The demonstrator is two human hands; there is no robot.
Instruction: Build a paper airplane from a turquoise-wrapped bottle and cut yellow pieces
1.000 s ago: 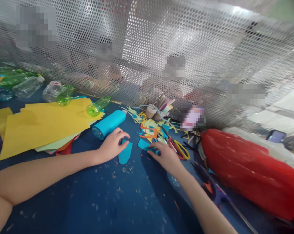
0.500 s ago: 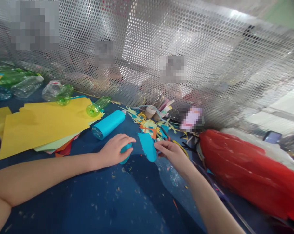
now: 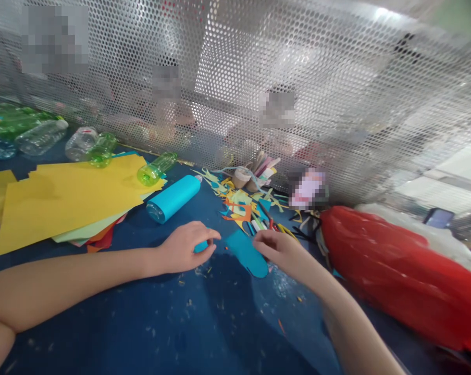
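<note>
My left hand (image 3: pixel 188 246) hovers low over the blue table with its fingers curled round a blue paper piece (image 3: pixel 200 247). Part of that piece shows between thumb and forefinger, and the rest is hidden by the hand. A longer blue paper cutout (image 3: pixel 246 253) with a rounded end lies on the table. Next to its right edge is my right hand (image 3: pixel 276 249), fingers loosely bent and apparently free of the paper. Behind my left hand lies a bottle wrapped in blue paper (image 3: pixel 175 199), its clear base towards me.
Yellow paper sheets (image 3: pixel 71 192) lie on the left, with green bottles (image 3: pixel 157 169) on and behind them. Paper scraps (image 3: pixel 239 200) and markers (image 3: pixel 259 225) lie beyond my right hand. A red plastic bag (image 3: pixel 392 271) sits on the right. A perforated metal screen (image 3: pixel 235 67) stands behind.
The blue cutout, earlier raised in my right hand, now lies flatter and nearer on the table. My right hand has let go of it. Less of the paper at my left hand shows.
</note>
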